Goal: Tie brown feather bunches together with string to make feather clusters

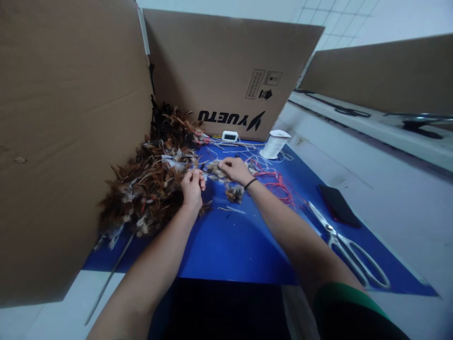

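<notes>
My left hand (pixel 193 185) is closed in a pinch over the blue table, just right of a heap of brown feathers (pixel 152 182). A thin dark feather (pixel 202 166) pokes up at its fingertips. Palm down, my right hand (pixel 234 169) has its fingers bent together at a small pile of pale, fluffy feathers (pixel 215 169). Whatever lies between those fingertips is hidden. A separate tuft of grey-brown feathers (pixel 234 192) rests on the table below the right hand, beside a black band on that wrist.
Cardboard (pixel 226 61) walls the back and left. A white spool (pixel 275 144) and small white digital device (pixel 230 136) stand behind. Red cords (pixel 279 188) lie right of my hand, then scissors (pixel 348 252) and a black phone (pixel 339 205). A thin rod (pixel 109 278) crosses the left edge.
</notes>
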### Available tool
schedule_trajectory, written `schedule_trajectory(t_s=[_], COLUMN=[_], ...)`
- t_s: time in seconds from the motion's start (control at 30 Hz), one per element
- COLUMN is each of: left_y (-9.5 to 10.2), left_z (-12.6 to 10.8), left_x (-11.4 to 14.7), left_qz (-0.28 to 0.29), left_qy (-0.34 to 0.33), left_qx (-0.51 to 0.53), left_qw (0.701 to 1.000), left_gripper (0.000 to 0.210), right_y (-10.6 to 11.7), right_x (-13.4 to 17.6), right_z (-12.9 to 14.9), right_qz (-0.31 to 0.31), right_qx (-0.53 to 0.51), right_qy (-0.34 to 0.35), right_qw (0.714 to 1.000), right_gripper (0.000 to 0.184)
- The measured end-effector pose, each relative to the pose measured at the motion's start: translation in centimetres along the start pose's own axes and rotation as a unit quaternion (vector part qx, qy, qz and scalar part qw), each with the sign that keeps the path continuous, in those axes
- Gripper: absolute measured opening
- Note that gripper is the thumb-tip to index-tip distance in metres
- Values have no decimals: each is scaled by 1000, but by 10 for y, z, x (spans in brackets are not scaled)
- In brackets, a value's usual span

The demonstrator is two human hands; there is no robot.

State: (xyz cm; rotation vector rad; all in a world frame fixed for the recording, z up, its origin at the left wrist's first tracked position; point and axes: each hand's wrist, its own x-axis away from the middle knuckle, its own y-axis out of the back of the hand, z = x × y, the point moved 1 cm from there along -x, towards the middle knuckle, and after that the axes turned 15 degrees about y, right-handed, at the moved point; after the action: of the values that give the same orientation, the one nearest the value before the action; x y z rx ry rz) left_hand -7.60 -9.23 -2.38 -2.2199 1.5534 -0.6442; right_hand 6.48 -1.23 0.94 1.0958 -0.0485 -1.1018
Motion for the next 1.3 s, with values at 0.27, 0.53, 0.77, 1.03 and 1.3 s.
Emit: schedule_trajectory(t_s=[0.27,0.53,0.77,1.03,1.3], left_y=[-12,-21,-22,-23,-26], left_z=[3,19,34,32,31], left_x=[17,41,43,45,46], left_qz=[121,236,224,213,206], left_qy=[88,203,245,255,250], left_qx=[-30,-93,-144,-146,-148], left_qw=[988,946,932,932,934], left_gripper=[18,19,15,11,14], right_y=[52,59,61,69,67], right_x=[67,127,146,144,145], right_z=[29,21,7,13,15], right_qz=[-70,-55,-2,7,35], right_qx=[-285,-394,-406,-360,-271], right_qy=[-109,-178,-232,-222,-200], right_qw=[950,900,884,906,941], right_gripper=[24,20,12,9,9])
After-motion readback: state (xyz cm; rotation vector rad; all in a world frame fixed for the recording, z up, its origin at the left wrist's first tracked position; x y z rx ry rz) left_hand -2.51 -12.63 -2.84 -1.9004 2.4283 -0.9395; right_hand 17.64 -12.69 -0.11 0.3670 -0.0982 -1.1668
